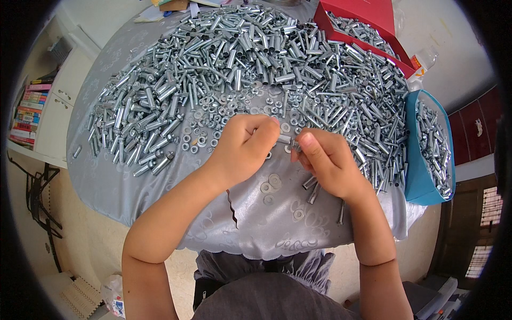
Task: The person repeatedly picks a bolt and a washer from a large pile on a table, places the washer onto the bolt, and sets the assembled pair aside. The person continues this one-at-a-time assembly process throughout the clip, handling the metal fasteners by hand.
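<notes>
My left hand (241, 145) is closed around one end of a metal sleeve anchor bolt (285, 139), most of which its fingers cover. The other end lies between the thumb and fingers of my right hand (329, 161), where a nut or washer seems to sit; the fingertips hide the detail. Both hands are over the near middle of the table. Just below them, several flat washers (271, 184) lie on the grey cloth. Loose nuts and washers (216, 114) are scattered beyond my left hand. A few metal tubes and bolts (312, 193) rest beside my right hand.
A large heap of metal sleeves and bolts (234, 48) covers the far table. At the back right stands a red box (368, 16) with more hardware, and a teal fabric bin (424, 184) full of bolts is at right. A silver-grey tablecloth (106, 186) hangs over the near edge.
</notes>
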Tool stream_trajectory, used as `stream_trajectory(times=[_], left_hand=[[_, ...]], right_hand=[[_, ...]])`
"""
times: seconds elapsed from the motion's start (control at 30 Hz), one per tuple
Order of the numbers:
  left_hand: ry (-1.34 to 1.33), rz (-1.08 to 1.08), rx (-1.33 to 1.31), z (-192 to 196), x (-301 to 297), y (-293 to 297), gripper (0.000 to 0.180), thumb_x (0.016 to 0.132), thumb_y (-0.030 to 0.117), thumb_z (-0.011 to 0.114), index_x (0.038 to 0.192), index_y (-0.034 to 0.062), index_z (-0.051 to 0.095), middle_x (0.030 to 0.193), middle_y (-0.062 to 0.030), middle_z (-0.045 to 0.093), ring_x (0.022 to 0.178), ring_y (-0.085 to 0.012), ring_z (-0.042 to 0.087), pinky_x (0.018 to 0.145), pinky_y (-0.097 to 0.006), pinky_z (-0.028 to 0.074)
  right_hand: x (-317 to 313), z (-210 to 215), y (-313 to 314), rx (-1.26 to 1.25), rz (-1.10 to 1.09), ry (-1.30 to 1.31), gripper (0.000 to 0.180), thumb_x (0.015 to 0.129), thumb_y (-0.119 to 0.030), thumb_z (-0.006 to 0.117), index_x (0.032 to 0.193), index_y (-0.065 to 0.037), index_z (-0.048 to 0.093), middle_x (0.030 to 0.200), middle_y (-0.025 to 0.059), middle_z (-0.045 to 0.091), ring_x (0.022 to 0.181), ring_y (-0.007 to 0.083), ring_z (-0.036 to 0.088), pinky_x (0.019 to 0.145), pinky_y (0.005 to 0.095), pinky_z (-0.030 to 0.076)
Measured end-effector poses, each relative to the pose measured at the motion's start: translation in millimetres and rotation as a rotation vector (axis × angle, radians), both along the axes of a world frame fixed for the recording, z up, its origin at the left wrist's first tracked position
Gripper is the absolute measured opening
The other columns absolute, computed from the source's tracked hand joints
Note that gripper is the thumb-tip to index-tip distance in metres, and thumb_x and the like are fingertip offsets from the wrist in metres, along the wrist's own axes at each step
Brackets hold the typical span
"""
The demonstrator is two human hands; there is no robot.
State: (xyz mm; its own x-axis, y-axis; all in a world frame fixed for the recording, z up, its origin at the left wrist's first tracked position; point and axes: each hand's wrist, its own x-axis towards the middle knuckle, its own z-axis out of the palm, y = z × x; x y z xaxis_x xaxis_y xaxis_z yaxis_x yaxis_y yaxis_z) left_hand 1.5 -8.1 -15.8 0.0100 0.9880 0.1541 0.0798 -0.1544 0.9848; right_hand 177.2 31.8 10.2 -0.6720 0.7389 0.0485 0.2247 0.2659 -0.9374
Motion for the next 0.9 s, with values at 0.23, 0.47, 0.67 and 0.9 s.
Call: stream_trajectory(times=[0.23, 0.47, 0.67, 0.9], left_hand=[[-0.009, -0.011, 0.002, 1.3, -0.6, -0.9, 0.037, 0.087, 0.022, 0.044, 0.056, 0.0035, 0.038, 0.051, 0.0056, 0.034, 0.051, -0.0029, 0.029, 0.044, -0.025, 0.023], [-0.028, -0.009, -0.002, -0.2, -1.5, -0.5, 0.037, 0.088, 0.021, 0.043, 0.055, 0.0033, 0.038, 0.051, 0.006, 0.034, 0.051, -0.0027, 0.029, 0.044, -0.024, 0.023], [-0.027, -0.006, 0.002, -1.3, -1.3, -1.3, 0.037, 0.087, 0.021, 0.044, 0.056, 0.0032, 0.041, 0.051, 0.0059, 0.036, 0.05, -0.0026, 0.03, 0.043, -0.024, 0.023], [-0.019, 0.002, 0.01, 0.1, 0.9, -2.4, 0.035, 0.087, 0.021, 0.044, 0.058, 0.0024, 0.048, 0.05, 0.0055, 0.039, 0.048, -0.0029, 0.033, 0.043, -0.024, 0.025]], right_hand=[[3.4, -6.3, 4.0, 0.007, 0.112, -0.015, 0.025, 0.088, -0.025, 0.05, 0.093, -0.001, 0.052, 0.068, 0.0049, 0.052, 0.062, 0.0121, 0.05, 0.056, 0.0258, 0.04], [1.5, -6.0, 3.7, 0.159, 0.023, 0.022, 0.022, 0.083, -0.021, 0.059, 0.092, -0.002, 0.054, 0.071, 0.0027, 0.053, 0.061, 0.0083, 0.05, 0.051, 0.0213, 0.039], [-0.8, -5.6, 1.4, 0.101, 0.006, 0.057, 0.021, 0.082, -0.02, 0.06, 0.087, -0.001, 0.054, 0.069, 0.0039, 0.053, 0.059, 0.0093, 0.048, 0.052, 0.0229, 0.04], [6.4, -11.8, 8.7, 0.072, 0.112, -0.023, 0.022, 0.081, -0.019, 0.062, 0.09, -0.002, 0.05, 0.07, 0.0023, 0.05, 0.059, 0.0082, 0.047, 0.053, 0.0224, 0.04]])
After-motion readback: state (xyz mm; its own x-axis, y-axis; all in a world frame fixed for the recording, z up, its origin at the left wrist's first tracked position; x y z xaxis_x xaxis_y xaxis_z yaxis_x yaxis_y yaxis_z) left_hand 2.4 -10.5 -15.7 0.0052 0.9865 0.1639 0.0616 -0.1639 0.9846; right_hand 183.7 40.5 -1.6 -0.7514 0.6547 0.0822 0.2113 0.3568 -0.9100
